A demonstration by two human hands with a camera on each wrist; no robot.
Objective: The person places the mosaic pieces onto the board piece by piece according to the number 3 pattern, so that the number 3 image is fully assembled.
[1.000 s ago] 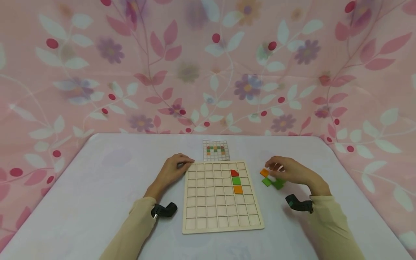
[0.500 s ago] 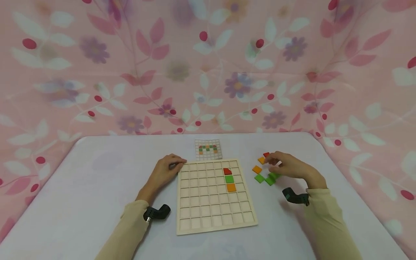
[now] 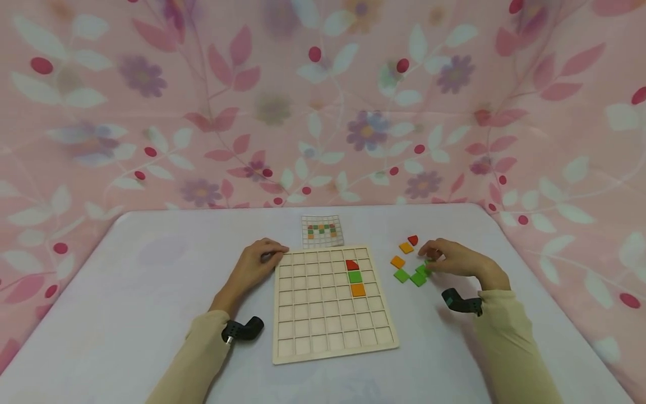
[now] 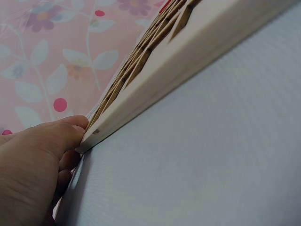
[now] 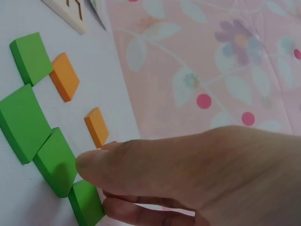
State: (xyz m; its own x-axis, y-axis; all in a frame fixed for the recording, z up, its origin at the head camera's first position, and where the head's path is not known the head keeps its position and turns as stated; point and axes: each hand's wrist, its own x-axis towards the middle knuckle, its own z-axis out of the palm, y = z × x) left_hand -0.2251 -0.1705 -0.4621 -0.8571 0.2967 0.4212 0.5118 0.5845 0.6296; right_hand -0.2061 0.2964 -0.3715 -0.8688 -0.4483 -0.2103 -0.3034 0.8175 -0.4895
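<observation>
A pale wooden grid board [image 3: 323, 314] lies on the table. My left hand [image 3: 257, 264] holds its far left corner; in the left wrist view the thumb meets the board's side and the other fingers bend behind the corner. Three tiles sit in one column of cells: a red rounded tile [image 3: 352, 265], a green square [image 3: 355, 276] and an orange square [image 3: 358, 290]. To the right of the board, my right hand [image 3: 451, 259] is over loose green tiles [image 5: 55, 162], fingers loosely bent. Its thumb overlaps the edge of one green tile in the right wrist view, and no tile shows lifted.
Two loose orange tiles [image 3: 397, 262] and a red tile [image 3: 413, 240] lie beyond the green ones. A pattern card [image 3: 323, 242] with a coloured grid lies behind the board. A floral cloth [image 3: 323, 112] hangs at the table's far edge.
My right hand has shifted slightly right and back from the loose tiles, uncovering the red and orange ones. The view has turned a little right. The left hand stays at the board's corner.
</observation>
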